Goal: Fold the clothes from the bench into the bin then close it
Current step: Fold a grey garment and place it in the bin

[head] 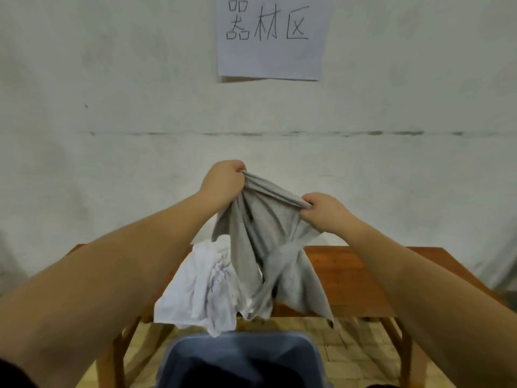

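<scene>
A grey garment (268, 242) hangs in the air above the wooden bench (349, 275). My left hand (223, 182) grips its upper left edge and my right hand (324, 210) grips its upper right edge, a little lower. The cloth droops twisted, its bottom reaching the bench's front edge. A crumpled white garment (201, 289) lies on the bench to the left, hanging over the front edge. Below, near me, stands an open blue-grey bin (179, 357) with a dark inside; its lid is out of sight.
A pale wall rises right behind the bench, with a paper sign (271, 37) taped high up. Yellowish tiled floor (349, 340) shows under the bench between its legs. Bare bench top lies to the right of the garments.
</scene>
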`<control>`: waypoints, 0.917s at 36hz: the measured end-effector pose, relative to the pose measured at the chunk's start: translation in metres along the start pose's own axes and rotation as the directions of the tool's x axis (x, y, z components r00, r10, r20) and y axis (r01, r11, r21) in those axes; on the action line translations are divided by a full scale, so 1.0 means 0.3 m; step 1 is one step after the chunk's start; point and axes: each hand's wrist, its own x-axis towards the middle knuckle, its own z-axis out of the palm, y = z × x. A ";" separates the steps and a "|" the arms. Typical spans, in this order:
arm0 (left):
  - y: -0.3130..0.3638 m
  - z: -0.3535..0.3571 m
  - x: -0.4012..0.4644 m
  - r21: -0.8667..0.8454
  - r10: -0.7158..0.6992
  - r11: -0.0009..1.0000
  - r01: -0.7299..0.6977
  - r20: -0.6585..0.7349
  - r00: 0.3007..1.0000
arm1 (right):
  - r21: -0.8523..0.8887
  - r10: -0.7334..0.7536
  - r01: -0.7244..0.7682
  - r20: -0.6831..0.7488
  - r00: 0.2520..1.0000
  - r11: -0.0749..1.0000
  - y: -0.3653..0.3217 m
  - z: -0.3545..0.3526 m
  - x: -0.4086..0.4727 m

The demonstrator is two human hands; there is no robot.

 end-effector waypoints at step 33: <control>-0.034 -0.053 -0.094 -0.626 -0.106 0.703 0.337 0.376 0.921 | 0.415 -0.029 -0.208 0.497 0.867 0.886 -0.060 -0.055 -0.074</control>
